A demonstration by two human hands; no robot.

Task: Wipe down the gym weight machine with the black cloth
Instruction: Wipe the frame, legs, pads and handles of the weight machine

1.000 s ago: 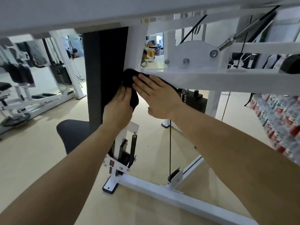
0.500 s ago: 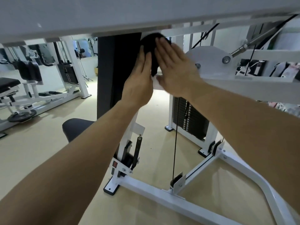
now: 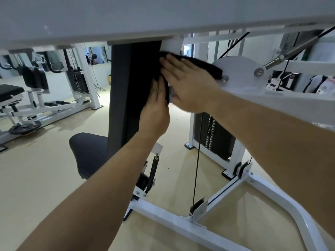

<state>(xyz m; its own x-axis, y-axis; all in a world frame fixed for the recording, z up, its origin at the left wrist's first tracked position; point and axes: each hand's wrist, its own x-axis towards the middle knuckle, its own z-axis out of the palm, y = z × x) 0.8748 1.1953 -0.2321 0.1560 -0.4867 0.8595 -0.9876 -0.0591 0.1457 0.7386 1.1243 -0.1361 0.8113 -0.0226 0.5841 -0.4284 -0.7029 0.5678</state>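
Note:
The black cloth (image 3: 204, 67) is wrapped round the white upright post (image 3: 173, 46) of the weight machine, just under its top beam (image 3: 163, 17). My right hand (image 3: 188, 84) lies flat on the cloth with straight fingers, pressing it against the post. My left hand (image 3: 155, 113) presses the cloth's lower left part against the post's side, fingers straight and pointing up, right beside the black back pad (image 3: 130, 91). Part of the cloth is hidden under both hands.
A black seat (image 3: 87, 151) sits below the back pad. The white base frame (image 3: 172, 220) runs across the floor, with a black cable (image 3: 196, 160) rising from it. A weight stack (image 3: 213, 136) stands behind, and another machine (image 3: 36, 98) is at the left.
Both hands slid the cloth up the post to the top beam, then a little back down. The right hand now lies more sideways, with the cloth spread out to the right.

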